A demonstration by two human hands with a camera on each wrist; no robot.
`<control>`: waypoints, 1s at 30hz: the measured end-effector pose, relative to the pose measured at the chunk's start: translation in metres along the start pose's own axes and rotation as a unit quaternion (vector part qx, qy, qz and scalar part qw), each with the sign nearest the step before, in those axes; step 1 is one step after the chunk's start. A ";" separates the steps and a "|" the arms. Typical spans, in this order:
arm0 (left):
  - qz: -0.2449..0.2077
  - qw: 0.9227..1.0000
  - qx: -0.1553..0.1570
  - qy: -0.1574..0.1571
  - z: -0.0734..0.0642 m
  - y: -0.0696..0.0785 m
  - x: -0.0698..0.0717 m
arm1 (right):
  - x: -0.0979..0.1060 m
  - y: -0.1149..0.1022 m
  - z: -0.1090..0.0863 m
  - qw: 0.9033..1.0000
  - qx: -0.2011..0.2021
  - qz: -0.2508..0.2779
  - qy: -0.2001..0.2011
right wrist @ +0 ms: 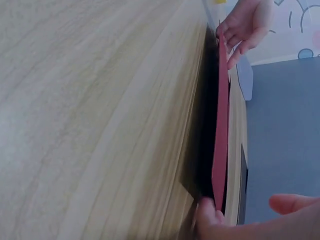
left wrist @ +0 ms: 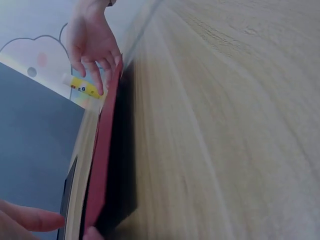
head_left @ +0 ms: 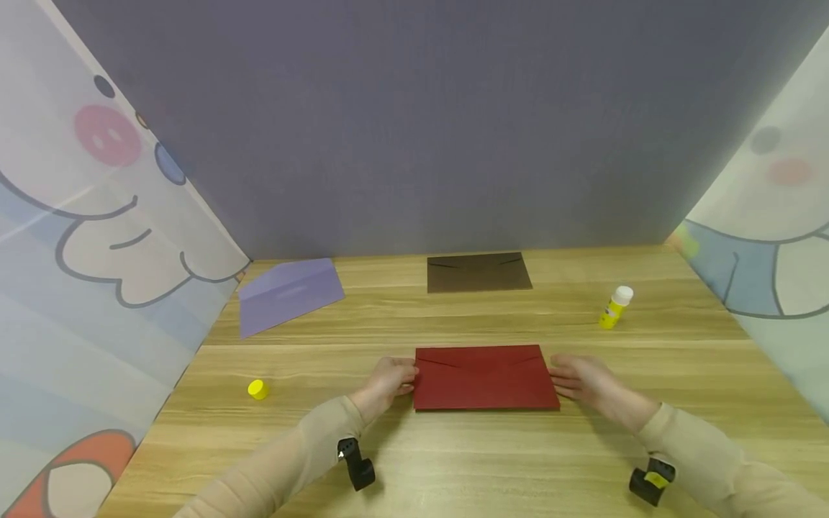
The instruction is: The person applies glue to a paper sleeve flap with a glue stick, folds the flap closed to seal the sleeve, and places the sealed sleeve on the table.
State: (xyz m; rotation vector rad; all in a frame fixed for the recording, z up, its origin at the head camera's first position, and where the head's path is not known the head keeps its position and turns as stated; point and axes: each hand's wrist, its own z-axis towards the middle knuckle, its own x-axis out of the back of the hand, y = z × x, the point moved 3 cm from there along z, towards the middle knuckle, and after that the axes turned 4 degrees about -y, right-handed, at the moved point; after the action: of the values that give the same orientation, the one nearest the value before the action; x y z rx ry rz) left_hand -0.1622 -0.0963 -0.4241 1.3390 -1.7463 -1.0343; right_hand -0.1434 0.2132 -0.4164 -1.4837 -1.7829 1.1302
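A red envelope (head_left: 486,378) lies flat before me, its two slanting flap lines near the far edge. At its left end is my left hand (head_left: 385,381), fingertips touching the short side. My right hand (head_left: 589,385) touches the opposite short side with extended fingers. Both wrist views show fingertips at the envelope's ends, while the thumbs stand apart from it. Seen edge-on in the right wrist view, the red envelope (right wrist: 220,130) has a dark shadow along its near edge.
Farther back lie an opened purple envelope (head_left: 291,291) and a dark brown envelope (head_left: 479,273). A yellow glue stick (head_left: 614,309) with a white end stands at right. Over at left sits a yellow cap (head_left: 257,389). A grey panel (head_left: 414,129) rises behind the table.
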 end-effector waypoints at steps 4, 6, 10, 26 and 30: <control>0.008 1.000 -0.011 0.000 0.000 -0.003 -0.001 | 0.002 0.002 0.001 1.000 0.010 -0.014 -0.008; 0.007 1.000 -0.016 -0.001 0.000 -0.004 -0.002 | 0.002 0.002 0.001 1.000 0.013 -0.023 -0.003; 0.004 1.000 -0.022 -0.004 0.000 -0.004 -0.002 | 0.003 0.000 0.001 0.997 0.025 -0.078 -0.004; -0.002 0.998 -0.046 0.041 0.038 0.035 0.006 | 0.010 -0.045 0.029 0.994 0.048 -0.097 0.011; 0.012 0.998 -0.044 0.039 0.053 0.046 0.008 | 0.014 -0.055 0.040 0.991 0.054 -0.118 0.022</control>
State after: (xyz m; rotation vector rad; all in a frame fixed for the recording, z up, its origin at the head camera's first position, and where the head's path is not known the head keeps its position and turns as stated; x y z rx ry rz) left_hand -0.2299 -0.0873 -0.4054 1.2846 -1.6363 -1.0196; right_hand -0.2074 0.2145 -0.3898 -1.1908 -1.7844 1.0484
